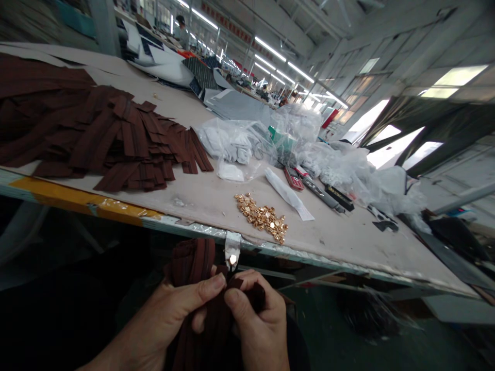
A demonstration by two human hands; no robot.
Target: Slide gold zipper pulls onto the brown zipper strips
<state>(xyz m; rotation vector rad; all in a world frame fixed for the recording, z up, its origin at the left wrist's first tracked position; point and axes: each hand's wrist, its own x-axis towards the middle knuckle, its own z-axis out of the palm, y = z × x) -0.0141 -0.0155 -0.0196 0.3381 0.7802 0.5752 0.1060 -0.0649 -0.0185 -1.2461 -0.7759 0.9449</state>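
My left hand (185, 304) is closed round a bundle of brown zipper strips (195, 260) just below the table's front edge. Beside it, my right hand (257, 314) pinches the end of a brown strip, its thumb and fingers pressed together. Between and just above my fingertips, a small gold piece (232, 259) shines in front of a white tab fixed to the table edge. Behind my hands, a loose heap of small gold pieces (265, 219) lies on the table. More brown strips (104, 129) are piled at the left.
The table (201, 206) has tape along its edge. Clear plastic bags (240, 141), a white paper strip (290, 193), a red box (294, 179), a grey tool (319, 191) and black scissors (384, 221) lie on it. Fabric pieces (166, 64) are farther back; a person (180, 28) is distant.
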